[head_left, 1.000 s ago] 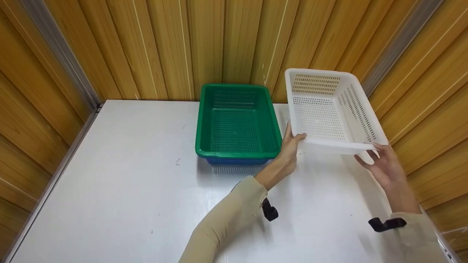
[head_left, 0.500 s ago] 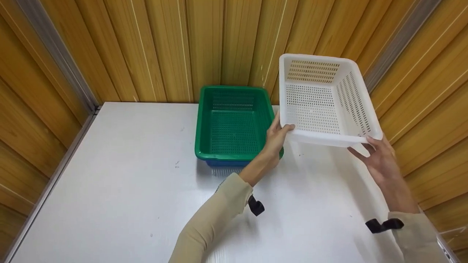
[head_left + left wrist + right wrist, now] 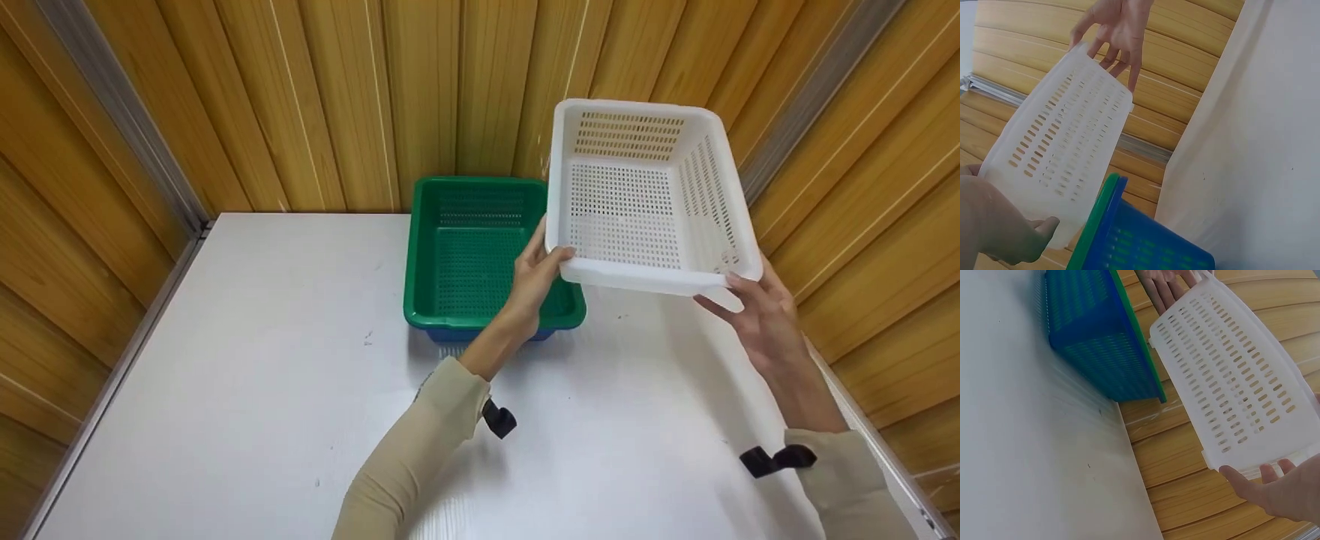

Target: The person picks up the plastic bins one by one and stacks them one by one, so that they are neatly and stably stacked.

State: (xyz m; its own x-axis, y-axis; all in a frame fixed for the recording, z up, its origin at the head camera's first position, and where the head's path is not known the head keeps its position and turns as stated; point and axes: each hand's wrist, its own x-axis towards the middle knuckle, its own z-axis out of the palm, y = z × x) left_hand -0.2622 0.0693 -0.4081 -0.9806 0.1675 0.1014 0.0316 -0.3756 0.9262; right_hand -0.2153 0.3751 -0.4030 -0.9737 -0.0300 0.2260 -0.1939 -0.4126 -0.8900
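A white slotted plastic basket (image 3: 630, 210) is held up above the table, tilted so its inside faces the head camera. My left hand (image 3: 534, 281) grips its near left corner, thumb over the rim. At the near right corner my right hand (image 3: 761, 319) holds the rim between thumb and fingers. Behind my left hand stands a green basket (image 3: 480, 262), nested in a blue basket (image 3: 450, 334) on the table. The left wrist view shows the white basket's slotted side (image 3: 1067, 129) above the blue basket's wall (image 3: 1151, 242). Part of the green basket is hidden by my left hand.
The white table (image 3: 247, 360) runs back to a wood-patterned wall (image 3: 337, 105). Similar panels (image 3: 885, 247) rise along the right, and a metal edge (image 3: 120, 375) borders the table's left side. A black wrist mount (image 3: 776, 459) sits on each sleeve.
The white basket has been raised and moved left in both hands, and its near left part now overlaps the green basket in the head view. The nested baskets stay put.
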